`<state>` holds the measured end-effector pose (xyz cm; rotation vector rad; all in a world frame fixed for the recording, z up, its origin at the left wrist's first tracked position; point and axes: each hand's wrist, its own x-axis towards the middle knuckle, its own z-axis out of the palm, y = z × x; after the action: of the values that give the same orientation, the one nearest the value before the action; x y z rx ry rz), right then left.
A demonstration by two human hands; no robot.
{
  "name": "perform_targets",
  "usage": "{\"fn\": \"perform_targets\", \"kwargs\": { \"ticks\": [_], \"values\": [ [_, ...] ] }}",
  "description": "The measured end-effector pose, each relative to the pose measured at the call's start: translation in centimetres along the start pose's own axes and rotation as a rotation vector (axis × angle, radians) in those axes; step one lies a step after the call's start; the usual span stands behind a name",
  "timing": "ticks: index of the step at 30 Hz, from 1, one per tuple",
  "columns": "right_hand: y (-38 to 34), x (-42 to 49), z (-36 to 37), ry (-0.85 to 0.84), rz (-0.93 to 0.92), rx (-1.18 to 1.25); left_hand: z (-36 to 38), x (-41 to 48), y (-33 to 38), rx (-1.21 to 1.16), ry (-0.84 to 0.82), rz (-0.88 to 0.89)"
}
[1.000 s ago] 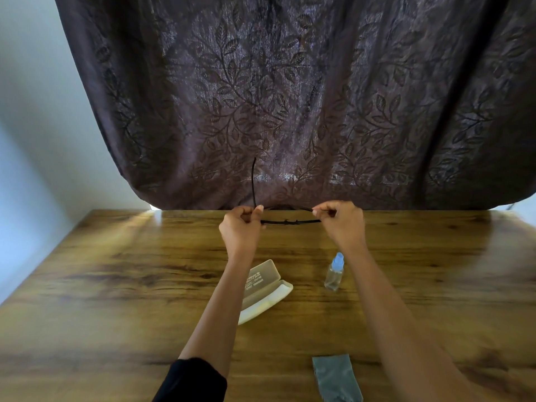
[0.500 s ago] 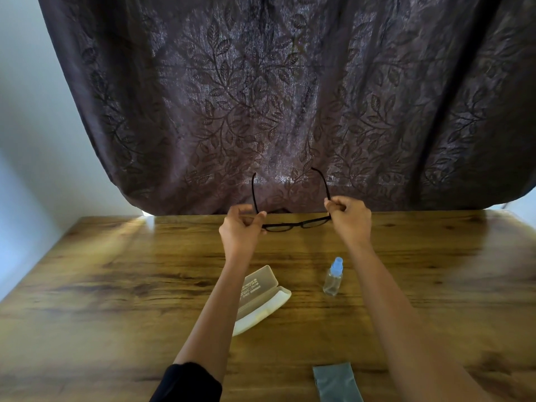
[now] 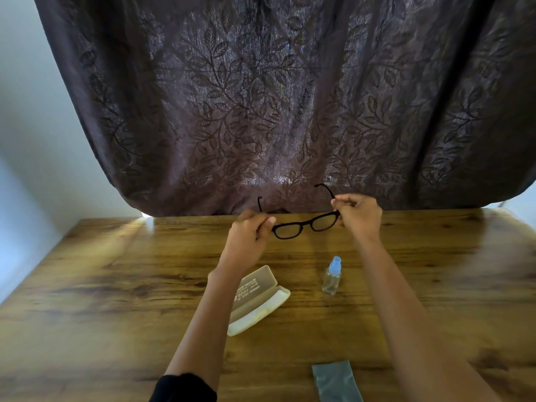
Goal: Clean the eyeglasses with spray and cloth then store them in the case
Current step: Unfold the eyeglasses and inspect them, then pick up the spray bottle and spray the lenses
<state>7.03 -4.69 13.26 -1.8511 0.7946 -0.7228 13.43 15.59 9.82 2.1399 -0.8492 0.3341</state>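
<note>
eyeglasses (image 3: 306, 224): right temple arm (image 3: 326, 190), folded a second ago, now stands open | frame: no longer level and edge-on; both rims now face the camera; right end raised | right hand (image 3: 359, 216): now higher than left hand (image 3: 249, 236)

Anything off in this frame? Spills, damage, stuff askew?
Nothing stands out. The left hand and right hand hold the eyeglasses above the table, temples unfolded, no visible damage. The case lies open, the spray bottle stands upright and capped, and the cloth lies flat. No spill visible.
</note>
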Motion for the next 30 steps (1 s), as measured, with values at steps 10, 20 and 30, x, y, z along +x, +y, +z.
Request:
{"fn": "perform_targets", "kwargs": {
  "ticks": [10, 20, 30],
  "values": [
    [0.2, 0.2, -0.7, -0.101, 0.148, 0.082, 0.1, -1.0, -0.8, -0.044, -0.087, 0.226],
    [1.5, -0.1, -1.2, -0.152, 0.156, 0.306, 1.5, -1.7, 0.0, -0.282, 0.001, 0.117],
    [7.0, -1.0, -2.2, -0.196, -0.011, -0.162, 2.7, -2.2, -0.2, -0.389, -0.004, -0.027]
  ]
}}
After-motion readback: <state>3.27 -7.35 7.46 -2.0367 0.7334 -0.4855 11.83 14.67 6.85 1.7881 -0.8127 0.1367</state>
